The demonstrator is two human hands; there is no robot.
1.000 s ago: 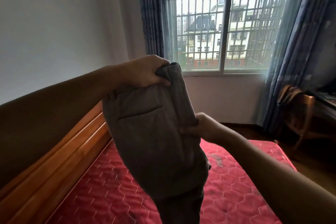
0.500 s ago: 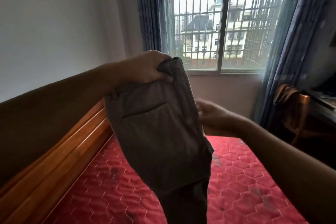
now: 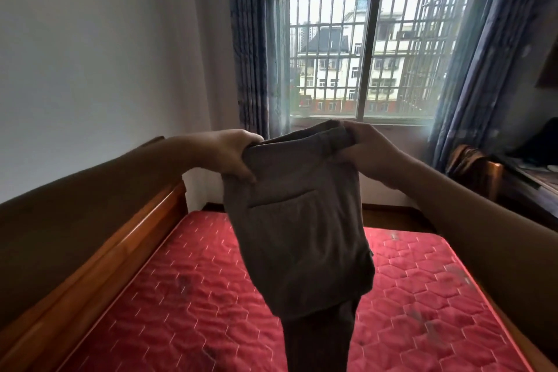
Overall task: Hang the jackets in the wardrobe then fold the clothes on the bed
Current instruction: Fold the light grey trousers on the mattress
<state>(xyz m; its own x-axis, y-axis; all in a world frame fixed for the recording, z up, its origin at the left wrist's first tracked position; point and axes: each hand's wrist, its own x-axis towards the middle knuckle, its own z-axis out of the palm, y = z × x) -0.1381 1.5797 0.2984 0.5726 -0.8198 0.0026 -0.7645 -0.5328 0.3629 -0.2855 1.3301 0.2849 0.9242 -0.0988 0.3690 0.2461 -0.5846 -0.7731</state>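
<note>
A pair of grey-brown trousers (image 3: 299,229) hangs in the air in front of me, above the bed (image 3: 187,290) with its red quilted mattress. A back pocket faces me, and the legs drop out of the bottom of the frame. My left hand (image 3: 234,152) grips the left end of the waistband. At the right end of the waistband, my right hand (image 3: 367,148) pinches the cloth. The two hands hold the waistband stretched level at chest height.
A wooden bed frame (image 3: 99,254) runs along the left wall. Ahead is a barred window (image 3: 371,48) with blue curtains on both sides. A wooden chair (image 3: 480,172) with cloth draped on it and a dark desk (image 3: 531,178) stand at the right.
My right hand let go of the trousers' side seam, rose and took hold of the right end of the waistband. My left hand lowered, so the waistband now lies level.
</note>
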